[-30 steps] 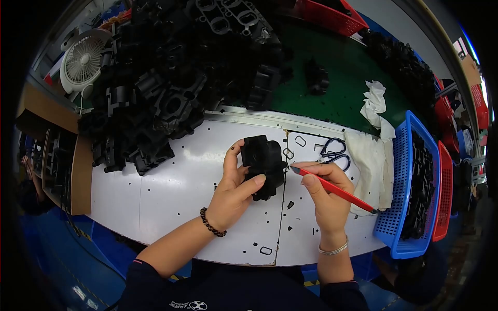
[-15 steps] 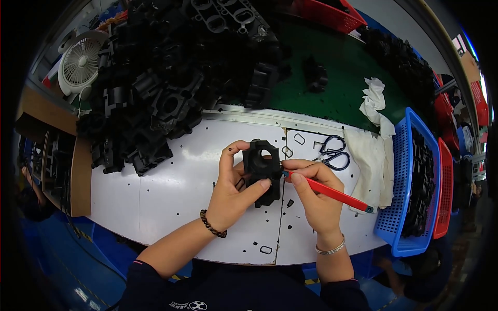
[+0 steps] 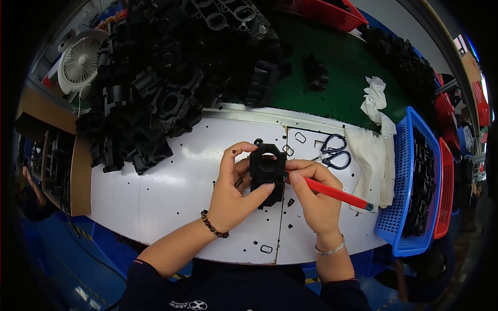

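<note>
A black moulded part [image 3: 277,178] with a round bore is held upright above the white work surface. My left hand [image 3: 231,194] grips it from the left, with the thumb across its lower front and the forefinger at its upper edge. My right hand [image 3: 317,197] closes on a slim red-handled tool [image 3: 338,192], whose tip meets the part's right side and is hidden by part and fingers. A small dark ring shows between the fingers of my left hand. Scissors [image 3: 336,154] with dark handles lie beyond my right hand.
Black parts [image 3: 137,119] are heaped at the left and back. At right stand a blue basket [image 3: 386,223] of black parts and a red basket [image 3: 443,207]. Pale cloth [image 3: 365,166] lies beside them. Small black scraps and rings [image 3: 266,249] dot the white table [image 3: 171,212].
The black part has shifted slightly right and tilted a little in my left hand, so its bore faces differently. My right hand keeps the red tool against its side.
</note>
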